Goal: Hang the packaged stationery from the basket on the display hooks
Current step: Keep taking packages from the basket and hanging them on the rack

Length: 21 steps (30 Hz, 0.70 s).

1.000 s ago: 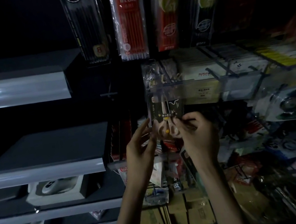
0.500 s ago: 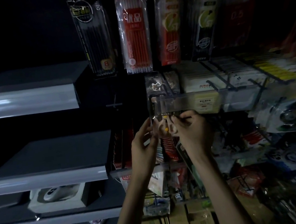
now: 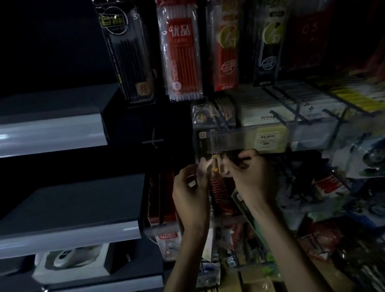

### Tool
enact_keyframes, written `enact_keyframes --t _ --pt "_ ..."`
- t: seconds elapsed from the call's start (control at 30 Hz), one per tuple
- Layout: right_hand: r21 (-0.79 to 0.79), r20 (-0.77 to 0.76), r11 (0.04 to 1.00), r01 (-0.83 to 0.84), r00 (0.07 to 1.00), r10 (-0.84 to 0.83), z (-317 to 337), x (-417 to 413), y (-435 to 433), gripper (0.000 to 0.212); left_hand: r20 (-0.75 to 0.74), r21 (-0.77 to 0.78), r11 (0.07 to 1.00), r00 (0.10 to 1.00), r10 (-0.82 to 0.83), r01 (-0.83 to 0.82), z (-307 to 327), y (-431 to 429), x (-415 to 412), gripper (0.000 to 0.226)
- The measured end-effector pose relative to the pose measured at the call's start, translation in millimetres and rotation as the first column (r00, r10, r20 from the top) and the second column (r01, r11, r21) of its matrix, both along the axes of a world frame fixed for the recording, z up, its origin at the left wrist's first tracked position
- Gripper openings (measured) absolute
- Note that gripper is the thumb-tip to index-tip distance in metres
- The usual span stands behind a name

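A dim shop aisle, with grey shelves [image 3: 34, 138] stepping down the left side and a white box [image 3: 71, 264] sitting on a lower one. Moving right, a black pen pack [image 3: 129, 55] and a red pen pack [image 3: 182, 54] hang from the top row.

Below them the left hand [image 3: 190, 194] is raised with its fingers curled round the left edge of a small clear packet [image 3: 212, 165], which shows an orange spot. The right hand [image 3: 251, 176] pinches the packet's right side between thumb and bent fingers. The packet is held up between both hands just under a clear rail [image 3: 235, 139] carrying a yellow label [image 3: 271, 138]. Its top edge is hidden behind that rail, so whether its hole is on a hook cannot be told. Further right, black wire hooks [image 3: 282, 116] jut out over crowded, blurred hung goods [image 3: 375, 159]. The basket is not in view.

The main risk looks like a blind miss. The rail covers the packet's top and the light is poor, so the hole may slide beside the hook tip rather than over it, and letting go then would drop the packet into the stock below. A hard push could also tear the thin film at the hole or crumple the packet against the rail. The neighbouring packs hang close by, and a knuckle could knock one loose
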State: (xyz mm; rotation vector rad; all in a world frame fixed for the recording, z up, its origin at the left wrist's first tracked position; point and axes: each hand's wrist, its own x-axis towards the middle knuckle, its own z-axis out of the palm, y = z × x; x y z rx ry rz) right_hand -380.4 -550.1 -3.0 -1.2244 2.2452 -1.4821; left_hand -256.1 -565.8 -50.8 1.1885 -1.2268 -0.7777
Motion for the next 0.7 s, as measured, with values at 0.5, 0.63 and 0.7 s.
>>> enact_keyframes --t 0.5,0.63,0.7 --pt "0.013 -0.073 0.997 -0.073 0.995 0.074 -6.3 7.2 -5.6 0.037 -0.054 0.029 1.0 0.999 -0.003 0.004 2.5 -3.0 -2.5 0.037" --pt "-0.028 -0.059 0.998 -0.055 0.997 0.053 -8.4 5.9 -15.4 0.055 -0.049 0.031 0.999 0.998 0.031 -0.029 7.2 -7.5 -7.0 0.029" --pt "-0.018 -0.071 0.998 -0.055 0.996 0.054 -9.6 5.2 -17.7 0.051 -0.049 0.039 0.999 0.998 0.033 -0.031 5.3 -8.5 -7.4 0.03"
